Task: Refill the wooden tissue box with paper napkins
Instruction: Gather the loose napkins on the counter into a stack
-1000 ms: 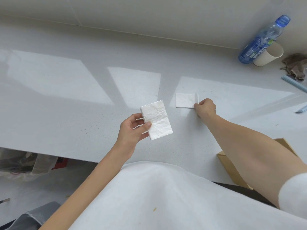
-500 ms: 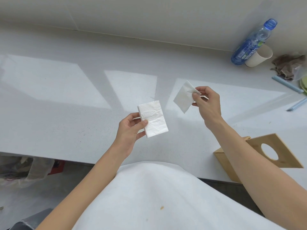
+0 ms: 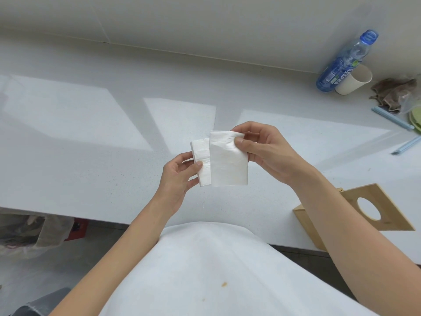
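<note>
My left hand point(image 3: 177, 176) grips a small stack of folded white napkins point(image 3: 201, 156) by its lower left side, above the white counter. My right hand point(image 3: 264, 151) pinches one more folded napkin point(image 3: 227, 163) at its top right corner and holds it over the stack, covering most of it. The wooden tissue box point(image 3: 305, 222) stands at the counter's front edge on the right, partly hidden by my right forearm. Its lid point(image 3: 385, 208), with a round hole, leans on top of it.
A blue-capped water bottle point(image 3: 341, 65) and a paper cup point(image 3: 354, 79) stand at the back right by the wall. A crumpled brown cloth point(image 3: 394, 93), a green plate and pale blue sticks point(image 3: 390, 117) lie at the far right. A plastic bag point(image 3: 29, 231) hangs below the counter, left.
My right hand lifted the single napkin off the counter and brought it left and toward me, onto the stack in my left hand. The stack stayed about where it was.
</note>
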